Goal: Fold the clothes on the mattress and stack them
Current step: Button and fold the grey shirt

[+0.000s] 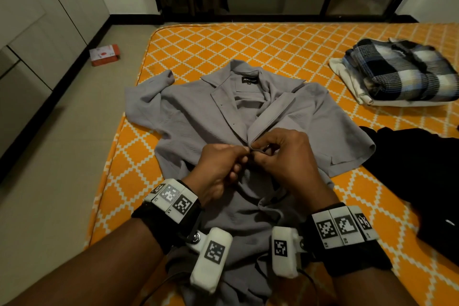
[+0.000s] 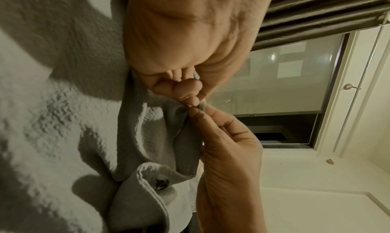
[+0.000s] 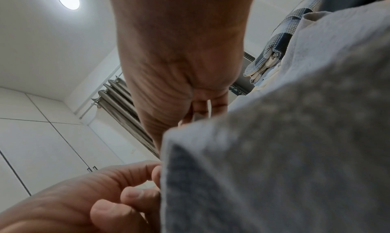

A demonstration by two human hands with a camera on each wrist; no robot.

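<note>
Fastening the grey shirt [image 1: 198, 117] comes first: it lies face up on the mattress [image 1: 248, 42], and the left hand [image 1: 218, 169] and right hand [image 1: 283, 156] both pinch its front edges together (apparently at a button). A folded stack [image 1: 397, 74] waits far right; a black garment [image 1: 417, 176] remains unfolded.

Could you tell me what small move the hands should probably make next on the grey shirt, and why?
Probably finish fastening the button they are working on. Both the left hand and the right hand pinch the front edges of the grey shirt together at mid-chest, while the placket above lies open to the collar, so the shirt seems not yet ready to fold.
</note>
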